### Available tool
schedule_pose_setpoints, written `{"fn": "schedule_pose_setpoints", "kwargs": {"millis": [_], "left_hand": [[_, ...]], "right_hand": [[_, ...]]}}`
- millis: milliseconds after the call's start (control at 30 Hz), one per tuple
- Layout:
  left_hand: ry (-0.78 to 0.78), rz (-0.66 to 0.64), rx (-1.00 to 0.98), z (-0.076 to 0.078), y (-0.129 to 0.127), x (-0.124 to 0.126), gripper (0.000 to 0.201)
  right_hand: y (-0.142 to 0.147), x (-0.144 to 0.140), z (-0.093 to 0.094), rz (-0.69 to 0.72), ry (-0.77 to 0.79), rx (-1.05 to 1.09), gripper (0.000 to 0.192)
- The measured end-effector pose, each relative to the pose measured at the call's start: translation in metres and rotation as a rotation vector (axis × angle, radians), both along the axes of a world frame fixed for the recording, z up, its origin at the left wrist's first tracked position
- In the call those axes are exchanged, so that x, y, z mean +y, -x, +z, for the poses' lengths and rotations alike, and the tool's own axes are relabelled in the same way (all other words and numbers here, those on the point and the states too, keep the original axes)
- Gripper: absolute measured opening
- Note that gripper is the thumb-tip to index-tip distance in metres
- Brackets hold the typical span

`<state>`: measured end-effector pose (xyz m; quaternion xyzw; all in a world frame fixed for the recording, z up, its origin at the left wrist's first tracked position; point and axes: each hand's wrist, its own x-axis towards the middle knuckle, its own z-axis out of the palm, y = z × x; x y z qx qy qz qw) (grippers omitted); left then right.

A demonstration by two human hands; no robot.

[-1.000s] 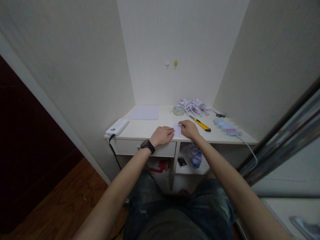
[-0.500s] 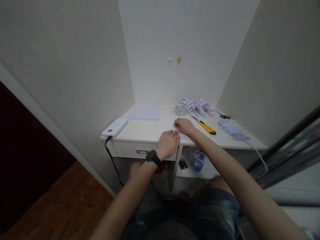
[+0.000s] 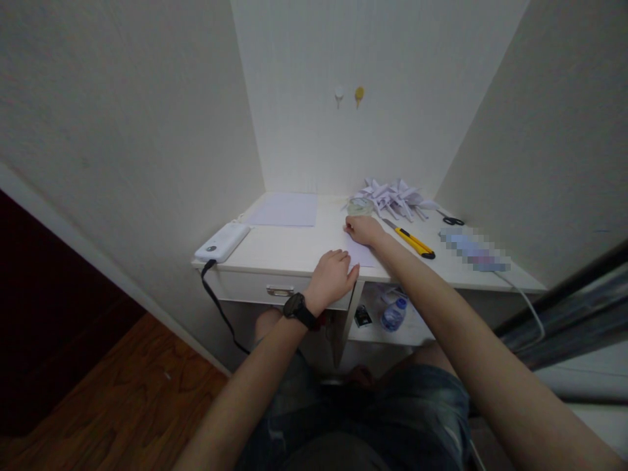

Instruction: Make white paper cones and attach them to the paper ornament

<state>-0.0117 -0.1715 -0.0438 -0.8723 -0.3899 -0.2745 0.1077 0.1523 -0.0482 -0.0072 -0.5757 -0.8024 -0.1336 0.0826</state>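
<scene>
A small sheet of white paper (image 3: 359, 254) lies at the desk's front edge, partly covered by my right hand and forearm. My right hand (image 3: 364, 230) is closed, its curled fingers pressed at the far left corner of this paper. To the left, my left hand (image 3: 331, 280) rests on the desk edge with its fingers laid out and the thumb apart, its tip at the paper's near corner. On that wrist is a black watch (image 3: 297, 307). A yellow utility knife (image 3: 415, 243) with its blade out lies right of my right hand.
Behind are folded paper pieces (image 3: 395, 198) in a pile, a tape roll (image 3: 360, 207) and black-handled scissors (image 3: 453, 221). A larger paper sheet (image 3: 284, 209) and a white power bank (image 3: 223, 243) sit left. A blurred-out device (image 3: 475, 250) is right. Below, a plastic bottle (image 3: 394, 315) occupies the shelf.
My right hand has moved away from my left hand, toward the far side of the paper. More of the paper shows, and my left thumb has spread from its fingers. The view has shifted slightly.
</scene>
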Motion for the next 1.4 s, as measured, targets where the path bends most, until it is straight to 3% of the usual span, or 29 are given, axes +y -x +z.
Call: {"fn": "schedule_pose_setpoints", "kwargs": {"millis": [300,467,567,700,833,1167,1400], "left_hand": [[0.032,0.005,-0.014,0.001,0.000,0.000,0.033],[0.100,0.052,0.062,0.015,-0.001,0.005,0.038],[0.108,0.110,0.099,0.025,-0.006,0.018,0.040],[0.103,0.081,0.166,0.031,-0.013,0.036,0.033],[0.114,0.052,0.163,0.027,-0.011,0.038,0.031],[0.051,0.013,0.105,0.013,0.003,0.007,0.030],[0.038,-0.002,0.015,0.002,0.010,0.000,0.034]], "right_hand": [[-0.006,-0.023,-0.007,0.000,-0.097,0.121,0.034],[-0.006,-0.018,-0.015,0.009,-0.149,0.232,0.031],[-0.007,-0.013,-0.018,-0.055,-0.075,0.333,0.028],[-0.010,-0.009,-0.018,-0.110,0.014,0.381,0.024],[-0.011,-0.005,-0.018,-0.100,0.028,0.365,0.023],[-0.009,0.001,-0.014,-0.089,0.001,0.229,0.029],[-0.003,-0.004,-0.006,-0.069,-0.036,0.073,0.031]]}}
